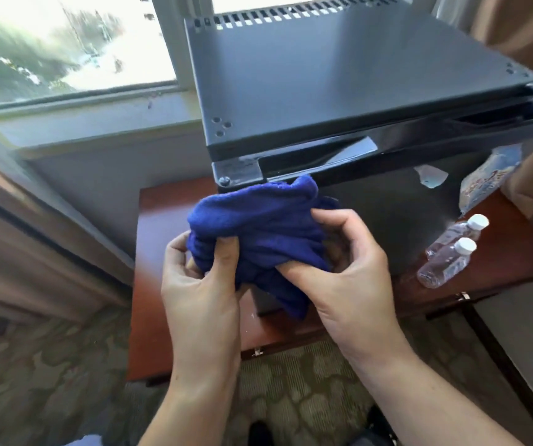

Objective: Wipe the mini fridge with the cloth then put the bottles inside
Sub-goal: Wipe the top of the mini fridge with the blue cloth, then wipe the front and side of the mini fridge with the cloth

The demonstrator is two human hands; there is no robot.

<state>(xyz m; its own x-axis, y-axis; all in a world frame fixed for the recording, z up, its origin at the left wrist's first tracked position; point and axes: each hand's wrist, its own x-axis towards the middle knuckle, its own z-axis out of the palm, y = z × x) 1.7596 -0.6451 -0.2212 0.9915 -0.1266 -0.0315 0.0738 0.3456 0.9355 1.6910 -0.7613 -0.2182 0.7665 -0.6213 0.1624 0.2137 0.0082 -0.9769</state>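
Observation:
A black mini fridge (348,78) stands on a reddish wooden table (168,239), its door shut. In front of the door's upper left corner I hold a bunched blue cloth (258,220) with both hands. My left hand (200,284) grips the cloth's lower left part. My right hand (348,268) pinches its right side from below. Two clear plastic bottles with white caps lie on the table to the right of the fridge, one nearer (445,263) and one behind it (458,233).
A plastic packet (487,178) leans at the fridge's right side. A window and sill (97,107) lie behind on the left, curtains (33,220) hang at both sides. Patterned carpet (49,381) covers the floor below the table's front edge.

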